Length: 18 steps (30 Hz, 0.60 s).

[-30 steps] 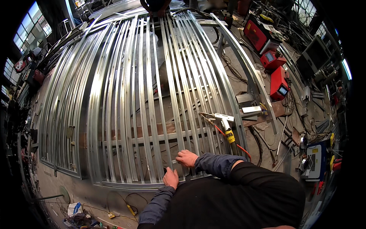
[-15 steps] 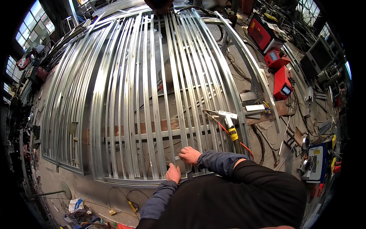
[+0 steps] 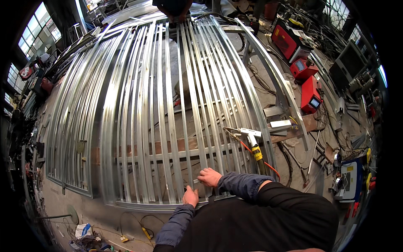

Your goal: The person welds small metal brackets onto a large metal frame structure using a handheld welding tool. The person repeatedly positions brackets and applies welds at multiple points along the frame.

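Observation:
A large frame of long, shiny metal bars (image 3: 170,126) lies in front of me, its near rail (image 3: 142,206) just below my hands. My left hand (image 3: 191,196) is closed at the near end of a narrow metal bar (image 3: 189,170), thumb and fingers drawn together on it. Just up and to the right, my right hand (image 3: 210,177) has its fingers bent down between this bar and its neighbour. A small pale piece (image 3: 195,181) shows beside the right fingertips; whether they grip it is unclear. To the right, a white welding gun (image 3: 251,133) rests across the bars.
At the far end another person (image 3: 173,7) leans over the bars. Red machines (image 3: 310,94) stand on the right, with a blue and white unit (image 3: 351,180) nearer. An orange hose (image 3: 273,168) runs from the gun. A second barred frame (image 3: 69,126) lies left.
My view has shifted slightly, so the far person shows more. Both hands stay at nearly the same place on the bars, the left a little lower in the picture.

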Motion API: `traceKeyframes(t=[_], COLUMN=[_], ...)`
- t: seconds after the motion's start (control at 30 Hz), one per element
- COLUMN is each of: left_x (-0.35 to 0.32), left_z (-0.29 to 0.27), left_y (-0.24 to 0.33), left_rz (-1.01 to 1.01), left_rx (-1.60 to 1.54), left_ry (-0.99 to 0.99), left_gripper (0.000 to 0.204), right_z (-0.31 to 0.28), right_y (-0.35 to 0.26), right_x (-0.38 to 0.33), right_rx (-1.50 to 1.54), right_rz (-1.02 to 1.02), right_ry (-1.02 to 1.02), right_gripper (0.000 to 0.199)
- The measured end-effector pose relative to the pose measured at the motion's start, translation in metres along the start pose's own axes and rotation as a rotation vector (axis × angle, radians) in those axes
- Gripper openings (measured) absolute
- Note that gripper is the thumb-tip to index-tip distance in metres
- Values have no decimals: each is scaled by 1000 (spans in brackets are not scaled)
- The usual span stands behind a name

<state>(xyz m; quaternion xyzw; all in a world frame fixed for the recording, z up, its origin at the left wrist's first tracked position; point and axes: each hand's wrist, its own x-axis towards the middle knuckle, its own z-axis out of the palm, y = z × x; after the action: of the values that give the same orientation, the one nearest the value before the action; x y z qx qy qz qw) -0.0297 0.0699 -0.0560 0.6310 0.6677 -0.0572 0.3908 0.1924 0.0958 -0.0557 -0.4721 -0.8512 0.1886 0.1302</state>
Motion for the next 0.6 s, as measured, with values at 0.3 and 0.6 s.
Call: traceKeyframes(t=[0.3,0.6], left_x=[5,12], left_z=[11,14], left_y=[-16,-19], left_rz=[127,121], left_rx=[9,69], left_ry=[-7,-62], left_gripper=[49,50], right_z=[1,2], right_y=[1,1], right_x=[5,3], right_rx=[1,-17], right_rz=[-13,-4], right_ry=[-10,-53], right_gripper=[27,28])
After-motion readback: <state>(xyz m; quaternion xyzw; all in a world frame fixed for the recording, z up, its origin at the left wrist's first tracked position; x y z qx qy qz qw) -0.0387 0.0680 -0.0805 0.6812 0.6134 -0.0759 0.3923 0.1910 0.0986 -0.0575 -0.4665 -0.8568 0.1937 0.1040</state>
